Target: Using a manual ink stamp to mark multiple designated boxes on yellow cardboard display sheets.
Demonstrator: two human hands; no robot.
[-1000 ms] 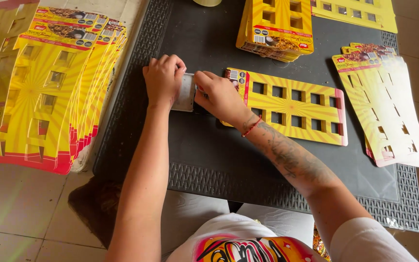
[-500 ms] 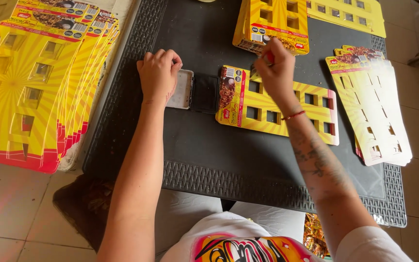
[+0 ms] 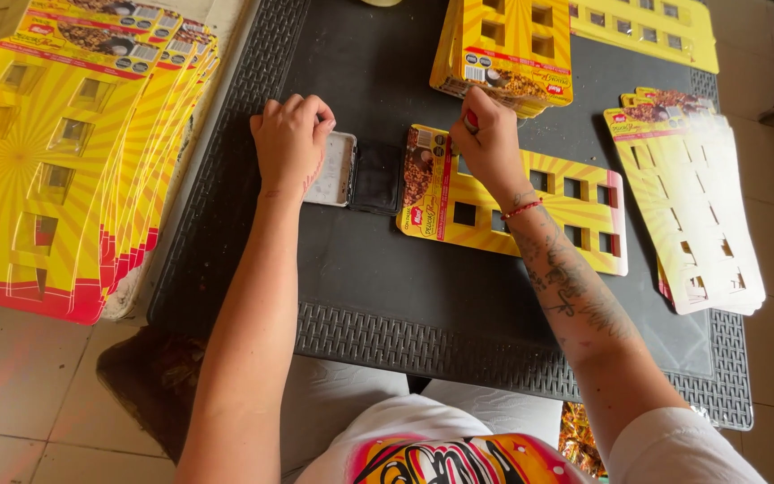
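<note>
Yellow card, thin, light and bendy, lay flat on the black worktop; best pinched at an edge. Right hand clenched a small red stamp over it; left hand steadied the ink pad.

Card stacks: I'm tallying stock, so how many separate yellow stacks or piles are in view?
3: a fanned pile left of the table, a stack beyond the right hand, a face-down pile at right. Another may sit top right.

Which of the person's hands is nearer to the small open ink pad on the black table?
Left. The left hand rests on the ink pad's open lid. The right hand is off to its right, pressing on the yellow card.
</note>
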